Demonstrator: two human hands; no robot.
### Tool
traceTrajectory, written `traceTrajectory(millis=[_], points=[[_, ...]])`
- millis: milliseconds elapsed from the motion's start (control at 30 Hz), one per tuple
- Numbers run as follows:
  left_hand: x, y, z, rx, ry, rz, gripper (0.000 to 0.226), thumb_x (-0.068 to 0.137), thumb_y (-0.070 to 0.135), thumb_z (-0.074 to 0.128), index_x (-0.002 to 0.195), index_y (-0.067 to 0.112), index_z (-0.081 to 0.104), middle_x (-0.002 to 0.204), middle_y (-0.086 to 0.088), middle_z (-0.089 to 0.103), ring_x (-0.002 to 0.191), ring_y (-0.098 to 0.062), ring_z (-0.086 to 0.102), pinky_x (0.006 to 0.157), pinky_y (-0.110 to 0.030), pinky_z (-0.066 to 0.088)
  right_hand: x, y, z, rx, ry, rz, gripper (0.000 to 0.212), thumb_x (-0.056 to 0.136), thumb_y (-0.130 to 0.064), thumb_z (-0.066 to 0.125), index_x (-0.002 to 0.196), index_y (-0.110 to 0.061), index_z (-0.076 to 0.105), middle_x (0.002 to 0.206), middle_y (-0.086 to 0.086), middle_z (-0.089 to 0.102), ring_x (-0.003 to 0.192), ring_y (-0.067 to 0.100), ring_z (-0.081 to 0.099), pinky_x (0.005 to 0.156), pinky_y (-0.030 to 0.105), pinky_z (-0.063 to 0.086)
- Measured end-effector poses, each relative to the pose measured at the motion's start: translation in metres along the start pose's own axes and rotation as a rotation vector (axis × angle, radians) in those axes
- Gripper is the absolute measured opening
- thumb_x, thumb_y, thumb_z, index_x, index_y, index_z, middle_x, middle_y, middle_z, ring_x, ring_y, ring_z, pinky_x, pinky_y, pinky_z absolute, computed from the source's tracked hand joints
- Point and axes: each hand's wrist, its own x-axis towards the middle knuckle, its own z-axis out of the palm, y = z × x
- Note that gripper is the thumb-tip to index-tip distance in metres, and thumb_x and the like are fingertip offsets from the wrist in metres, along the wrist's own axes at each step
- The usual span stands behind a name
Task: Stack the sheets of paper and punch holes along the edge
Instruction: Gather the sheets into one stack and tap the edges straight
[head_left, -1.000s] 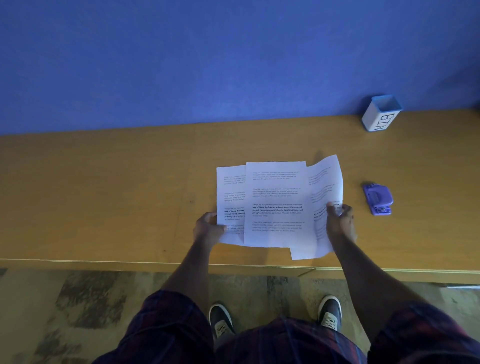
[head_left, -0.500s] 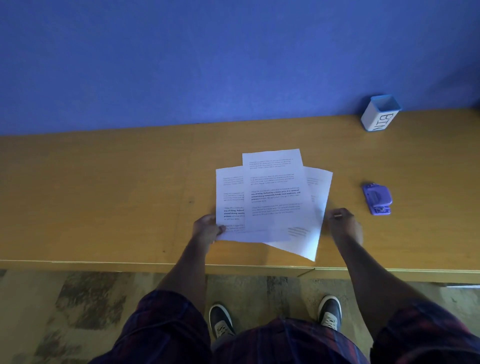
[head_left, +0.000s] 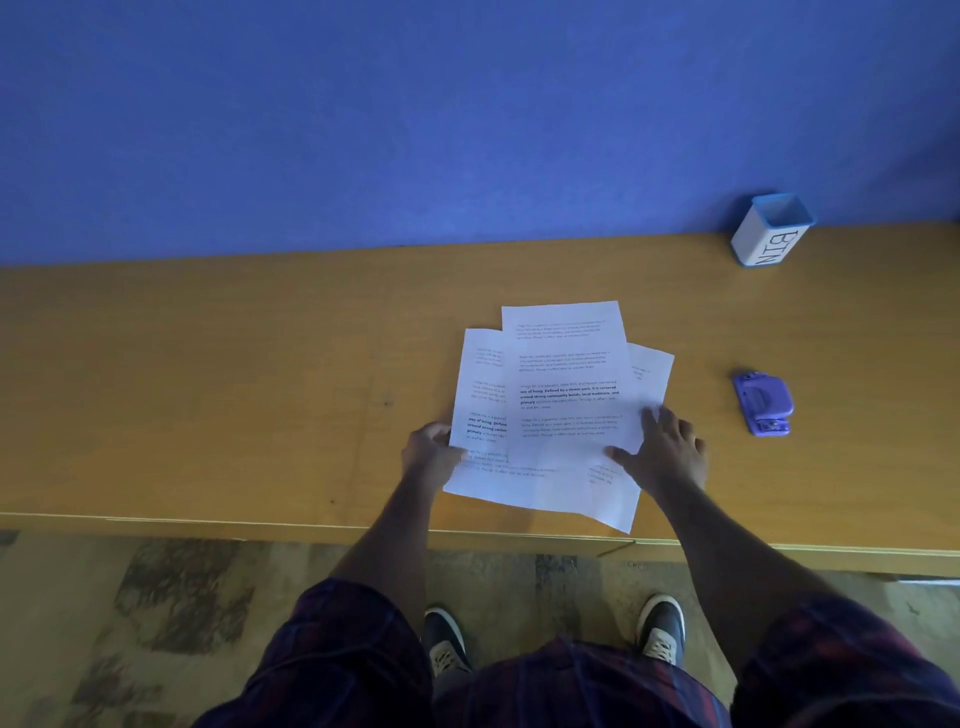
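Note:
Three printed white sheets of paper (head_left: 563, 395) lie overlapped and askew on the wooden table (head_left: 208, 389), near its front edge. My left hand (head_left: 431, 452) grips the left edge of the lowest sheet, thumb on top. My right hand (head_left: 667, 452) rests flat with fingers spread on the right lower part of the sheets. A purple hole punch (head_left: 762, 402) sits on the table to the right of the sheets, a hand's width from my right hand.
A white and blue cup marked BIN (head_left: 772, 228) stands at the back right against the blue wall (head_left: 415, 114). The table's front edge (head_left: 260, 522) runs just below the sheets. My shoes and patterned floor show below.
The sheets have been pushed together from a spread row into an overlapping pile. My right hand left the right sheet, then came back flat onto the pile. My left hand has stayed at the left edge.

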Motion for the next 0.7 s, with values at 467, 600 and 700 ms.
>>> traceTrajectory(millis=[467, 600, 700], points=[[-0.006, 0.020, 0.017, 0.061, -0.029, 0.008, 0.067, 0.079, 0.042, 0.086, 0.130, 0.013, 0.053, 0.127, -0.002, 0.068, 0.107, -0.026, 0.067, 0.076, -0.034, 0.055, 0.004, -0.003, -0.019, 0.201, 0.088, 0.183, 0.073, 0.075, -0.058, 0.075, 0.136, -0.024, 0.053, 0.139, 0.004, 0.056, 0.123, 0.031, 0.056, 0.092, 0.042, 0.049], [-0.010, 0.026, 0.029, 0.187, -0.028, -0.002, 0.085, 0.076, 0.028, 0.090, 0.138, 0.008, 0.036, 0.138, -0.012, 0.060, 0.125, -0.035, 0.061, 0.097, -0.047, 0.057, -0.001, -0.016, -0.020, 0.278, 0.092, 0.362, 0.084, 0.069, -0.062, 0.081, 0.129, -0.009, 0.053, 0.125, 0.015, 0.058, 0.114, 0.037, 0.061, 0.080, 0.043, 0.053], [-0.015, 0.026, 0.036, 0.263, -0.017, 0.009, 0.080, 0.076, 0.022, 0.087, 0.136, 0.010, 0.035, 0.135, -0.011, 0.060, 0.122, -0.034, 0.061, 0.096, -0.050, 0.057, -0.002, -0.022, -0.017, 0.228, 0.075, 0.315, 0.088, 0.068, -0.060, 0.083, 0.131, -0.007, 0.050, 0.126, 0.016, 0.057, 0.114, 0.037, 0.061, 0.077, 0.042, 0.054]])
